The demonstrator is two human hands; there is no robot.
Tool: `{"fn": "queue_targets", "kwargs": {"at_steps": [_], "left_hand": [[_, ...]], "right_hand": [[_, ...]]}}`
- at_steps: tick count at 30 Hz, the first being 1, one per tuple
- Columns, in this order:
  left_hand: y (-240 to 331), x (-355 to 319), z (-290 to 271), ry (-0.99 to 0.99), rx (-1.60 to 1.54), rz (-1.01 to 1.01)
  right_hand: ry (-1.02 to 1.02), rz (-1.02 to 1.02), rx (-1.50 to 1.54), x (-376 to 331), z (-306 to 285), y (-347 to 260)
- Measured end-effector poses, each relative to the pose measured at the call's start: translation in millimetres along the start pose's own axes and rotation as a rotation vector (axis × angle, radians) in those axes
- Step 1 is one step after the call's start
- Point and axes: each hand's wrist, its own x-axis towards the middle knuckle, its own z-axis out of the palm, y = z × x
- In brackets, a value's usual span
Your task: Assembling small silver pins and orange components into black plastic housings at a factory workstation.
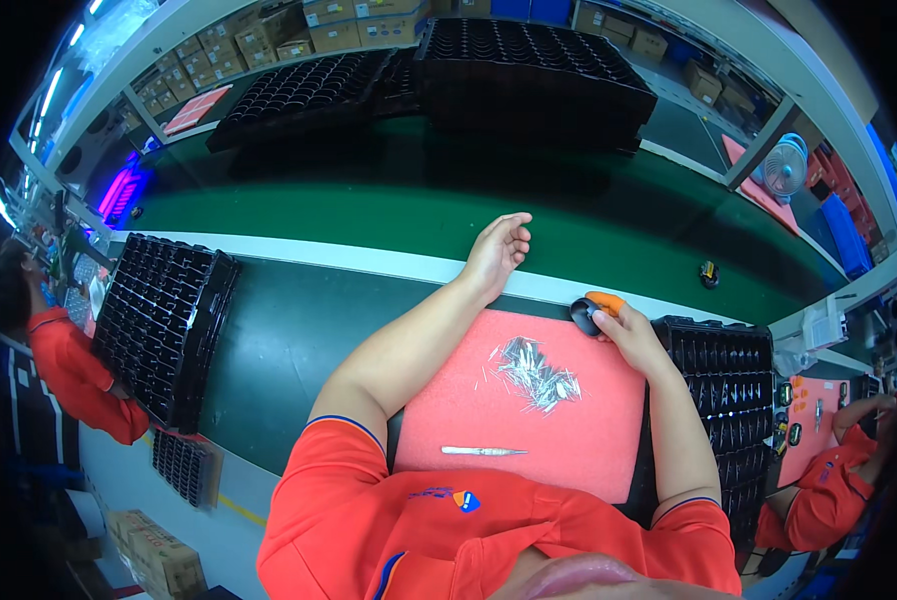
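My left hand is at the near edge of the green conveyor belt, its fingers loosely bent and nothing visible in them. My right hand grips a small black round cup-shaped part above the far right corner of a pink foam mat. Something orange, like a finger cot, covers one right finger. On the mat lies a loose pile of thin silvery-white slivers. Nearer to me rests a slim pale pen-like tool.
Black compartment trays stand at left, at right, and in stacks beyond the belt. A small black-and-yellow part sits on the belt. Co-workers in red shirts are at left and right. A fan stands far right.
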Motion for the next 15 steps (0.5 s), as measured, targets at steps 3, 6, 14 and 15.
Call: {"fn": "queue_targets", "kwargs": {"at_steps": [3, 6, 14, 15], "left_hand": [[-0.4, 1.5, -3.0, 0.004, -0.015, -0.010], [-0.4, 1.7, -2.5, -0.001, -0.036, -0.028], [0.9, 1.4, -4.2, 0.000, -0.044, -0.058], [0.6, 1.5, -4.3, -0.001, -0.047, -0.055]], "right_hand": [[-0.013, -0.029, 0.035, 1.6, 1.3, 2.4], [-0.016, -0.035, 0.054, -0.2, 0.0, 0.4], [0.015, -0.050, 0.070, -1.1, 2.4, -2.5], [0.016, -0.058, 0.061, -0.8, 2.2, -1.3]]}}
